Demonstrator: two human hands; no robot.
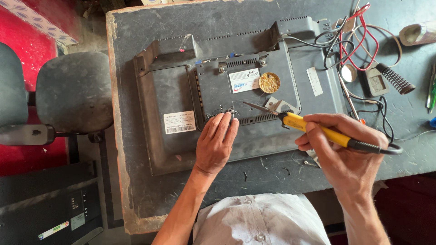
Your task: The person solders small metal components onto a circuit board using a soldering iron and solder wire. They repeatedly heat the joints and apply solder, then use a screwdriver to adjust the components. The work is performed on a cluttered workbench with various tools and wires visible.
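Soldering iron [313, 128] gripped by right hand [338, 147]; left hand [217, 144] laid flat on monitor back [172, 95]; fingertips [227, 119] risk being burned by the nearby tip.

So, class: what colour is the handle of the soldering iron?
Yellow, with a black end by the cord; the soldering iron sits in the right hand, clearest in the head view.

left forearm: bare, rising from the lower middle of the view, angled up and slightly right.
left hand [215, 144]: palm down, back facing up, fingers [222, 124] straight and close together, thumb tucked along the side, fingertips pressed flat at the far end of the hand.
right forearm: bare, coming up from the lower right corner.
right hand [341, 147]: curled in a pen-like grip around a slim handle, thumb on top, knuckles bent, wrist slightly cocked inward toward the left hand.
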